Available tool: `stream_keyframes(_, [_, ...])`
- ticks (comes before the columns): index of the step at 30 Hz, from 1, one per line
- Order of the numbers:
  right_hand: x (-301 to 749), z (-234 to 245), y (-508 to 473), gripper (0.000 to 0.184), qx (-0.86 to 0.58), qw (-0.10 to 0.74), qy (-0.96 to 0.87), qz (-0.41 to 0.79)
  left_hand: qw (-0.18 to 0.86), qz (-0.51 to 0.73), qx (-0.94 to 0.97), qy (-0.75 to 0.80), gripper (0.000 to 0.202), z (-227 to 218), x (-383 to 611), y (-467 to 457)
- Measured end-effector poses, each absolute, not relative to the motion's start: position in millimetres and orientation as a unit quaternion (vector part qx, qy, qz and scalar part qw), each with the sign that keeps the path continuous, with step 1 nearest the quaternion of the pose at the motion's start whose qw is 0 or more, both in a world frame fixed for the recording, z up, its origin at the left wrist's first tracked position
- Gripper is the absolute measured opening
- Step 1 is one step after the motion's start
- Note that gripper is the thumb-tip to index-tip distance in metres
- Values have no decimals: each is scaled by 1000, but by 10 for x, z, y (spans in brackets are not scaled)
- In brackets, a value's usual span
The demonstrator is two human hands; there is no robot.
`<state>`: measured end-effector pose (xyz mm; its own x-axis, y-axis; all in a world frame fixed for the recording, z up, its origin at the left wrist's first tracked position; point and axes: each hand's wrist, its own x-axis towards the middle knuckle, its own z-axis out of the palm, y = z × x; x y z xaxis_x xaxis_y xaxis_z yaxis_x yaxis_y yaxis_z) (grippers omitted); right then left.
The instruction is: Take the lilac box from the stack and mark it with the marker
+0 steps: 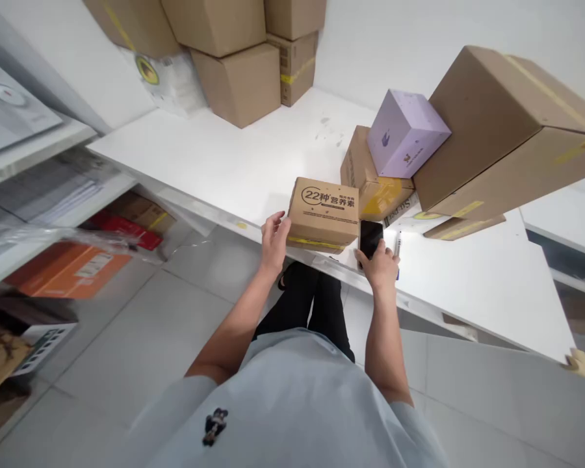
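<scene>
A brown cardboard box [323,213] printed with "22" and Chinese characters sits near the table's front edge. My left hand [273,244] is at its left side, fingers loosely bent and apart, not wrapped round it. Just right of the box lies a black smartphone [370,237]. My right hand [380,265] spans the phone's lower part, with the thumb at its left edge and the fingers by its right edge. Beside that hand is a slim white pen-like item [398,244], partly hidden by the fingers.
The white table [214,162] carries a lilac box [404,133] on a smaller carton [358,159], next to a large carton [497,130]. Stacked cartons [238,84] stand at the back left. Shelves hold an orange box [73,270] on the left.
</scene>
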<state>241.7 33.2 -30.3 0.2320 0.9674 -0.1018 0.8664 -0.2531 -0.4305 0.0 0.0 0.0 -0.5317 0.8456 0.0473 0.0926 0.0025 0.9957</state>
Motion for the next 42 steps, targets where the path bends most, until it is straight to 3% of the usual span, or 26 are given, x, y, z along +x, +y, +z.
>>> stream_keyframes(4, [2482, -322, 269, 70, -665, 371, -589, 269, 332, 576, 368, 650, 55, 2, 4, 60])
stream_keyframes(7, [2416, -297, 315, 78, -581, 469, -538, 391, 362, 579, 358, 637, 60, 25, 22, 90])
stream_keyframes(12, [2169, -325, 454, 86, -518, 472, -489, 519, 405, 583, 349, 612, 59, 80, -9, 37])
stream_keyframes(18, [2015, -448, 294, 85, -371, 477, -480, 635, 499, 565, 308, 581, 78, -108, -140, -218])
stream_keyframes(24, [2123, -415, -8, 106, -269, 498, -527, 634, 538, 633, 336, 443, 69, -249, -170, -355])
stream_keyframes(29, [2374, -447, -362, 115, -264, 532, -464, 657, 546, 618, 426, 373, 64, -177, -16, -427])
stream_keyframes(36, [3035, -697, -960, 93, -372, 643, -298, 599, 563, 473, 594, 327, 67, -158, 503, -501])
stream_keyframes(42, [3842, -533, -1071, 88, -456, 758, -229, 408, 545, 374, 668, 341, 65, -125, 629, -458])
